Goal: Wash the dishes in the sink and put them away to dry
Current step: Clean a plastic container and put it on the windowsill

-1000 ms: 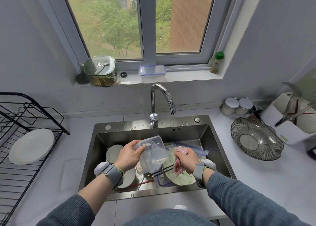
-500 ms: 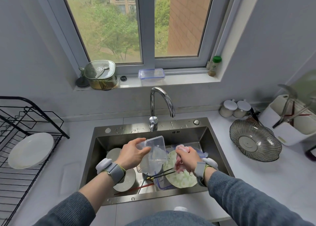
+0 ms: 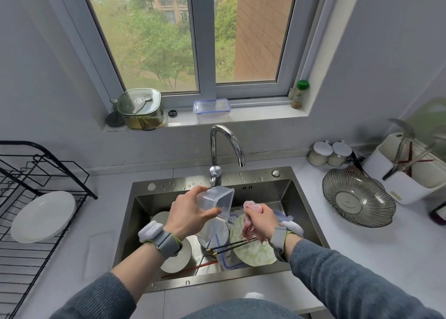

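Over the steel sink (image 3: 284, 195), my left hand (image 3: 190, 215) grips a clear plastic container (image 3: 217, 201), tilted with its mouth toward the right. Beside it my right hand (image 3: 260, 219) is closed around a pink dishcloth (image 3: 249, 222). Under the hands lie a green patterned plate (image 3: 253, 251), dark chopsticks (image 3: 231, 245), a blue-rimmed container lid (image 3: 225, 262), a pale plate (image 3: 177, 258) and a red chopstick (image 3: 190, 268). No water runs from the faucet (image 3: 228, 145).
A black dish rack (image 3: 31, 222) at the left holds one white plate (image 3: 43, 216). On the right counter stand a ribbed glass bowl (image 3: 358, 197), two white jars (image 3: 329, 153) and a white utensil holder (image 3: 407, 171). Containers sit on the window sill (image 3: 210, 121).
My left hand has lifted the clear container higher and tipped it further over. My right hand with the cloth has risen slightly beside it.
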Motion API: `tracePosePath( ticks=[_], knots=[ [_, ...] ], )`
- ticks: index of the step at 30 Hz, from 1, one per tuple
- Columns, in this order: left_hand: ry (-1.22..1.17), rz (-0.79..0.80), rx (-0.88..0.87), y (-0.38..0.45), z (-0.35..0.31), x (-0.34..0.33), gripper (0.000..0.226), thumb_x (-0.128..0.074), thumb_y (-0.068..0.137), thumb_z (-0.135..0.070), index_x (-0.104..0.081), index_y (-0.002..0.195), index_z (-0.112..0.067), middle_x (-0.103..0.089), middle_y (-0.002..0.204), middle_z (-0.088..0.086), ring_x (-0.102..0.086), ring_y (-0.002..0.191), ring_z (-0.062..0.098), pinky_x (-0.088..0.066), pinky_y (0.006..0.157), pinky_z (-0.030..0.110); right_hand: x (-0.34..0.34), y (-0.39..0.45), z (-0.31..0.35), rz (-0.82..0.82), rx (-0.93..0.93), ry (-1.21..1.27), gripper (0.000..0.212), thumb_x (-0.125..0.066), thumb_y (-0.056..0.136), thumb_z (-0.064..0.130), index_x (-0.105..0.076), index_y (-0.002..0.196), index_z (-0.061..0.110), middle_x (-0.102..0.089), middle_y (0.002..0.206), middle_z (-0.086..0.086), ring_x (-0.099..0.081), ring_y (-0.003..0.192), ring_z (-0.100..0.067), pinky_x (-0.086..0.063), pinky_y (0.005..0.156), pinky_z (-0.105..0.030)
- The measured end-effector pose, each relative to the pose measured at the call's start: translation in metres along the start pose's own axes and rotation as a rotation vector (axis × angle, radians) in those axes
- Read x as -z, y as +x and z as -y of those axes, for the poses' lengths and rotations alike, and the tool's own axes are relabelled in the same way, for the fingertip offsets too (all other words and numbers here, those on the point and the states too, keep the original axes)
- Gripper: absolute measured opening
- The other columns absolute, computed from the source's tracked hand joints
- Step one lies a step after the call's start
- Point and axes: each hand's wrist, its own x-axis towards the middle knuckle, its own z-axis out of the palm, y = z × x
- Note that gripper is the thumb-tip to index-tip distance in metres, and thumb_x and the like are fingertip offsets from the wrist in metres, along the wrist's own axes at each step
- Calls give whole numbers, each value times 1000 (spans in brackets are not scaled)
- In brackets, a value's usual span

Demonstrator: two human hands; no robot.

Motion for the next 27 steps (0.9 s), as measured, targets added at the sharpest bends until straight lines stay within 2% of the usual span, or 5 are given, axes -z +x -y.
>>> tracePosePath(
  ticks=[3, 8, 12, 18, 27],
  knots=[
    [49, -40, -26, -1, -6, 2, 76, -81, 68, -69, -58, 133, -38, -70, 126, -1, -66, 109, 23, -56, 95, 41, -1, 1, 0, 6, 10, -22, 32, -70, 87, 45, -66, 105, 19, -74, 93, -4, -69, 92, -28, -56, 86, -39],
    [162, -103, -83, -4, -17, 3, 74, -79, 70, -68, -58, 134, -38, -72, 120, -2, -67, 105, 23, -55, 88, 36, -2, 2, 0, 10, 21, -34, 30, -69, 91, 40, -67, 111, 19, -72, 105, -4, -65, 102, -26, -49, 88, -34],
    [229, -127, -121, -6, -22, 3, 76, -78, 71, -69, -57, 137, -38, -72, 122, -3, -67, 107, 22, -56, 90, 37, -6, 3, 0, 25, 24, -38, 35, -71, 89, 40, -69, 117, 18, -72, 112, -4, -65, 108, -26, -50, 100, -38],
    [296, -138, -156, -10, -26, 2, 77, -76, 72, -71, -56, 138, -37, -72, 123, -5, -67, 107, 19, -56, 94, 37, -7, -2, 1, 17, 40, -34, 37, -70, 90, 38, -70, 122, 19, -72, 116, -3, -64, 110, -25, -49, 96, -33],
    [371, -155, -185, -10, -26, 0, 76, -77, 74, -68, -55, 139, -37, -73, 121, -6, -67, 103, 17, -57, 92, 35, -8, -7, 4, 31, 32, -28, 39, -69, 91, 37, -69, 124, 16, -72, 117, -5, -65, 110, -25, -49, 97, -34]
  ],
)
